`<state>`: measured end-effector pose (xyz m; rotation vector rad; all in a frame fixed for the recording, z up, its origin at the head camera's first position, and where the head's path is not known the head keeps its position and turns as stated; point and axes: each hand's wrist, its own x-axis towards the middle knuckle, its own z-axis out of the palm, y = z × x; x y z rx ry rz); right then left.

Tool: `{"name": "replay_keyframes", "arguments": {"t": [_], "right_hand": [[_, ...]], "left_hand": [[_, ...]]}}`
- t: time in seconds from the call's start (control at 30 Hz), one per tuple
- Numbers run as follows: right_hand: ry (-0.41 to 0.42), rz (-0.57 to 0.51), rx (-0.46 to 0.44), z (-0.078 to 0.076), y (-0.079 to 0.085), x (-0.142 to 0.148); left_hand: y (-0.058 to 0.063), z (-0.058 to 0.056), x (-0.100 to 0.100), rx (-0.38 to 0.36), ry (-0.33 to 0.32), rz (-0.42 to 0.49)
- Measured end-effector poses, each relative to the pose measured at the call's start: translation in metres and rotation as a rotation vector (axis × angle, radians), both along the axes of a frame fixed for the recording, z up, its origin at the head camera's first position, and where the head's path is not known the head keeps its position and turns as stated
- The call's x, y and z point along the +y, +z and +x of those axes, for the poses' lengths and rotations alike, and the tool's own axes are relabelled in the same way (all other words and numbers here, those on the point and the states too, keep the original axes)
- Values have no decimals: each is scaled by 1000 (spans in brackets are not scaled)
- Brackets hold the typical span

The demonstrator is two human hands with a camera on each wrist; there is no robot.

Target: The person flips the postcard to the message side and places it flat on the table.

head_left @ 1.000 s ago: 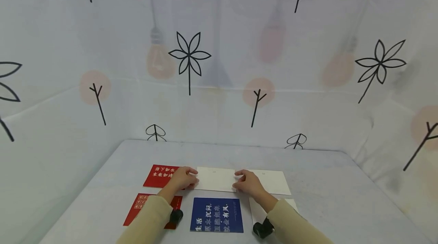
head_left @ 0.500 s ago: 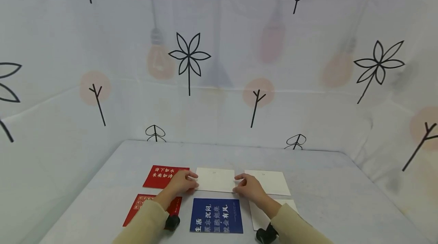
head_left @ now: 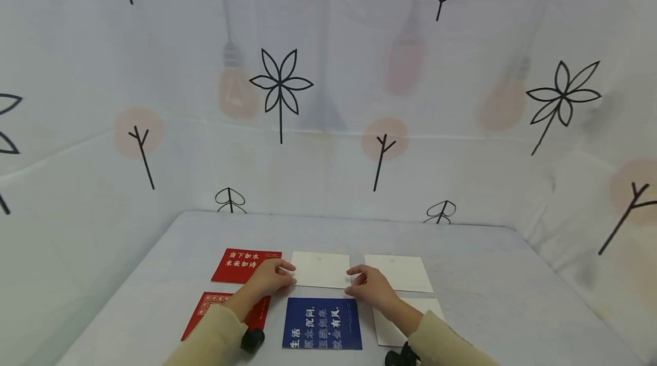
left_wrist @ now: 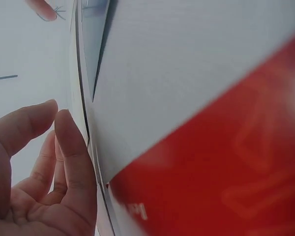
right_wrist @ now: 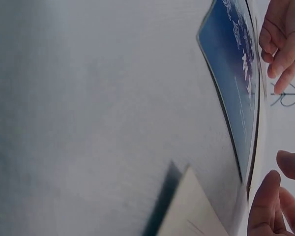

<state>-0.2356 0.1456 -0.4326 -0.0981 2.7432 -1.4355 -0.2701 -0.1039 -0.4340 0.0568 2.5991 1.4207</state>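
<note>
Mid white card (head_left: 320, 270) lies flat on desk (head_left: 477, 286), far row, betw. far red card (head_left: 238, 266) & far R white card (head_left: 402, 273). Near row, L to R: near red card (head_left: 202, 313), blue card (head_left: 322, 325), near R white card (head_left: 390, 329).

Hands: L hand (head_left: 271, 277) at L edge of mid white card, fingers loosely bent, thumb & fingertip almost together, nothing seen betw. them. R hand (head_left: 373, 287) at R edge, thumb & fingers apart, no grip seen. Actual contact w/ card: can't tell, either side.

Step prob. = squaring up mid white card in its row. To do well: light, even push from both edges, fingertips low at desk level; match far edge to neighbours; keep gaps L & R alike. Don't pinch hard, thin card may bow. Watch wrists/sleeves over near row, could drag near red card or near R white card. Lift hands straight up after, so card isn't nudged.

Views: head gives whole 2-row layout, wrist cams don't. L wrist cam shows tip spacing of L hand close up, plus glare on a red card face (which one, unclear). R wrist cam shows R hand's thumb-finger gap clearly, blue card at a low slant, its edge shadowed; head shows it only from above
</note>
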Motion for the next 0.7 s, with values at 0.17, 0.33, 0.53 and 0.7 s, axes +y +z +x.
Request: {"name": "replay_keyframes", "arguments": {"t": [0.17,0.33,0.53,0.7], "right_hand": [[26,-17,-6,4,-1,0],[52,-32,-9,9,2,0],[70,-42,-27,13,2,0],[84,-58,-42,16,0,1]], "left_hand": [[0,5,-4,19,-21,-7],[2,8,-8,27,-19,8],[5,11,-11,34,-25,11],[7,15,-14,24,-34,6]]}}
